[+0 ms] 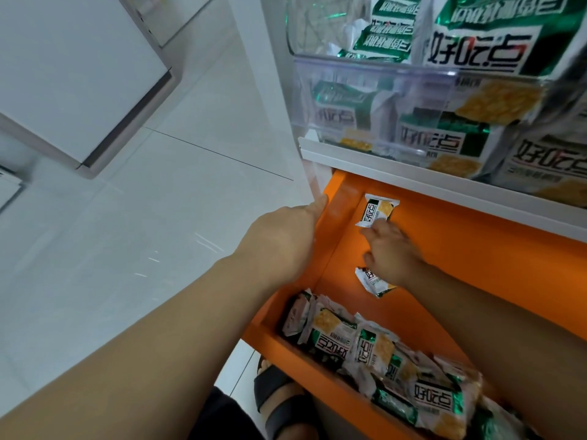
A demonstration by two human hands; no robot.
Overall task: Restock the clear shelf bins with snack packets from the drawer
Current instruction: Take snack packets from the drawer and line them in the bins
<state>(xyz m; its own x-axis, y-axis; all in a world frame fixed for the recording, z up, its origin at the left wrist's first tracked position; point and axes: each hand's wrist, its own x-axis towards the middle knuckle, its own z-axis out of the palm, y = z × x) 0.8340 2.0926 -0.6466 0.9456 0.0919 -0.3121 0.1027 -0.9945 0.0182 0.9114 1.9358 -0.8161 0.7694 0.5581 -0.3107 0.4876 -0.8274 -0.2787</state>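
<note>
Here, the orange drawer (476,249) stands pulled out. The left hand (286,239) lies on the drawer's left wall, forefinger straight along the rim; its other fingers are hidden, so a grip cannot be told. Inside the drawer, the right hand (392,254) is spread open, fingertips touching the near edge of a lone snack packet (378,208) at the back left. A second packet (373,284) lies partly under that hand. A heap of packets (374,350) fills the drawer's front. Above the drawer, clear bins (365,100) hold more packets.
</note>
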